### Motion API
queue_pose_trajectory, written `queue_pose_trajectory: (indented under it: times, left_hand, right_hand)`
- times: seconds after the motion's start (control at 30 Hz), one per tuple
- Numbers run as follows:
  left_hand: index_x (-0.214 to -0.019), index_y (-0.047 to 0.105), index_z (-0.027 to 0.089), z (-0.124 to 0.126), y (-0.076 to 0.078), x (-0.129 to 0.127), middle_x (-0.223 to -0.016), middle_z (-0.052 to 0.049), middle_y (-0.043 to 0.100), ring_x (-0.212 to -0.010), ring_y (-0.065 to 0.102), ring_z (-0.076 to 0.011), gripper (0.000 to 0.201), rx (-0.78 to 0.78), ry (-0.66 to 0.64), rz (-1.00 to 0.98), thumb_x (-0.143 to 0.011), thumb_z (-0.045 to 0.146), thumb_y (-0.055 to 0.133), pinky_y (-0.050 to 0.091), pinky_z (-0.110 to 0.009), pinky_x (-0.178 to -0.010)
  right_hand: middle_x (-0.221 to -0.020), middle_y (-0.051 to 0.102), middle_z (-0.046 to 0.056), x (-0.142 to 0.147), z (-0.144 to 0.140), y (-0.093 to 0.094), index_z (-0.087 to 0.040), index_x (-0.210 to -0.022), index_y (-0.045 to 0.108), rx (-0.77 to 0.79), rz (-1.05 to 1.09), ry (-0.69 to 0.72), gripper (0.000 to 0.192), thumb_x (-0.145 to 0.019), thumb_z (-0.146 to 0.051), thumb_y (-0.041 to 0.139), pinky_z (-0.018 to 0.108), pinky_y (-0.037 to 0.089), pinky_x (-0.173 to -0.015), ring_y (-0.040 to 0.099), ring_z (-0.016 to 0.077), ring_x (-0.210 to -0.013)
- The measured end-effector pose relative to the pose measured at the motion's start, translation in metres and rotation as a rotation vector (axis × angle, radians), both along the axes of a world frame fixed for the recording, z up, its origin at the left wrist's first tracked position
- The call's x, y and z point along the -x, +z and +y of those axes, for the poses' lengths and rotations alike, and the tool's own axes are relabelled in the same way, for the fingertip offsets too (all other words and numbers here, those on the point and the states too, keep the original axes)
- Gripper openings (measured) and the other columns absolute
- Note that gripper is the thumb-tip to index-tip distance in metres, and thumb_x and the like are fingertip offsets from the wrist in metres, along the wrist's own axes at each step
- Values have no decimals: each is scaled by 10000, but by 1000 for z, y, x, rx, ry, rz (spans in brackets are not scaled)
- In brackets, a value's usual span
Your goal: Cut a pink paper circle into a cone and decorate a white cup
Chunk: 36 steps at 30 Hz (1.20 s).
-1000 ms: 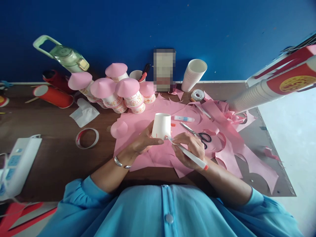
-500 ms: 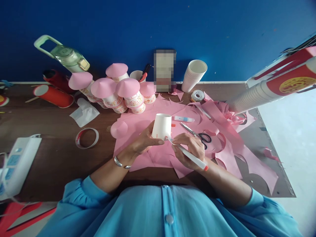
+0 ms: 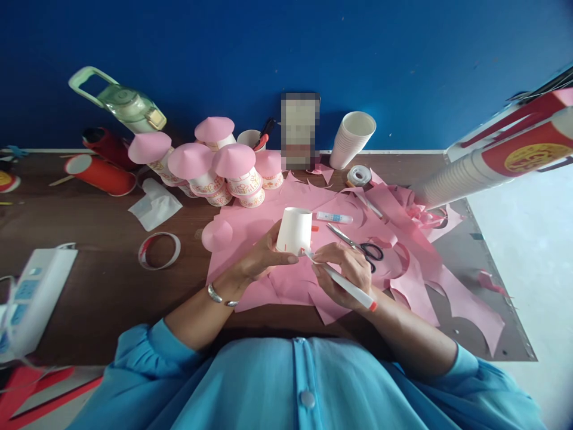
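Observation:
A white paper cup (image 3: 294,230) is upside down in my left hand (image 3: 264,257), whose fingers and thumb close around its left side and lower edge. Small red marks show near the cup's rim. My right hand (image 3: 342,272) grips a white marker (image 3: 351,288) with a red end, its tip touching the cup by those marks. Under both hands lie pink paper sheets (image 3: 255,239). Just beyond the right hand are black-handled scissors (image 3: 370,252) and a glue stick (image 3: 335,218). A small pink paper cone (image 3: 217,235) lies to the left of my left hand.
Decorated cups with pink cone tops (image 3: 233,161) stand at the back left. A stack of white cups (image 3: 353,140) and a tape roll (image 3: 359,175) are at the back right. At left are a tape ring (image 3: 178,249), a red cup (image 3: 101,174) and a power strip (image 3: 45,298).
A fresh red stroke extends the mark near the cup's rim. Both hands keep their holds; the whole view has shifted slightly.

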<state>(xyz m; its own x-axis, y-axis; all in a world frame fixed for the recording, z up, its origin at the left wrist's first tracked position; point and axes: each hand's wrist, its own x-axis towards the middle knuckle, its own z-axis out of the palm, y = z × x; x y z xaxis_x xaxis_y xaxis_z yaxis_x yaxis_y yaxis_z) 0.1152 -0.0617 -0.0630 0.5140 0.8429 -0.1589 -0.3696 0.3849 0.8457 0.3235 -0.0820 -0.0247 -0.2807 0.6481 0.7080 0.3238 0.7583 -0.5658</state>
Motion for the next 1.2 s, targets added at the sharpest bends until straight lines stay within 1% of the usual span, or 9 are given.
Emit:
queue_pose_trajectory:
  times: [0.1, 0.23, 0.33, 0.5, 0.73, 0.87, 0.97, 1.1, 1.2]
  left_hand:
    - [-1246, 672, 251, 1, -1, -1, -1103, -51, 739, -974, 665, -233, 603, 13, 11, -3, -705, 277, 937, 494, -352, -857]
    - [-1217, 678, 232, 1, 6, -2, -1173, -69, 735, -1083, 666, -263, 574, 35, 49, 5, -708, 295, 936, 503, -379, -931]
    - [-1256, 649, 239, 0, 7, -3, -1165, -63, 735, -1092, 678, -267, 556, 33, 101, 1, -764, 318, 896, 508, -413, -970]
    - [-1270, 618, 246, -2, 0, -1, -1143, -63, 733, -1069, 670, -269, 573, -64, 160, 62, -780, 378, 884, 510, -402, -942]
    - [-1324, 603, 239, -3, 4, -1, -1221, -78, 716, -1117, 667, -269, 561, -124, 95, 99, -837, 361, 854, 511, -374, -910]
    - [-1396, 573, 245, -4, 0, 1, -1274, -98, 711, -1211, 650, -300, 622, -168, 58, 91, -853, 379, 845, 525, -413, -963]
    - [-1403, 587, 271, -4, -7, 3, -1245, -87, 735, -1252, 647, -306, 558, -188, 53, 64, -903, 419, 785, 520, -463, -1041]
    - [-1395, 612, 254, -2, -4, 1, -1242, -87, 748, -1266, 658, -315, 539, -141, 22, -10, -893, 344, 787, 504, -480, -1089]
    - [-1381, 629, 251, 0, 4, -2, -1248, -94, 748, -1276, 658, -328, 538, -119, 20, -53, -877, 333, 798, 517, -471, -1068]
  right_hand:
    - [-771, 720, 8, 0, 0, 1, -235, -1056, 648, 1, 22, 5, 208, -909, -88, 635, 267, 603, -591, 721, 163, -648]
    - [-825, 700, 46, -4, 2, -2, -215, -1173, 659, -27, 38, 7, 212, -976, -149, 618, 299, 593, -588, 697, 186, -695]
    - [-798, 664, 37, -6, 5, -11, -216, -1216, 655, -44, 15, -24, 219, -1013, -162, 594, 299, 553, -565, 643, 178, -653]
    - [-801, 636, 6, -4, 12, -27, -233, -1180, 661, 19, -46, -91, 265, -988, -63, 592, 261, 527, -596, 606, 144, -641]
    - [-974, 685, 69, -2, 10, -31, -242, -1227, 627, 29, -147, -43, 305, -949, -158, 719, 309, 572, -681, 683, 200, -800]
    - [-885, 650, 36, -2, 9, -32, -248, -1136, 641, -1, -138, -57, 255, -945, -85, 690, 281, 536, -645, 635, 170, -723]
    - [-846, 618, 20, -2, 10, -32, -250, -1108, 652, -18, -127, -78, 251, -945, -61, 676, 269, 512, -618, 591, 153, -678]
    - [-865, 636, 31, -3, 10, -31, -253, -1151, 672, -33, -101, -89, 268, -951, -76, 681, 278, 529, -631, 606, 158, -697]
    - [-904, 661, 57, -5, 9, -27, -241, -1273, 667, -49, -85, -71, 284, -996, -179, 666, 307, 565, -656, 642, 182, -743]
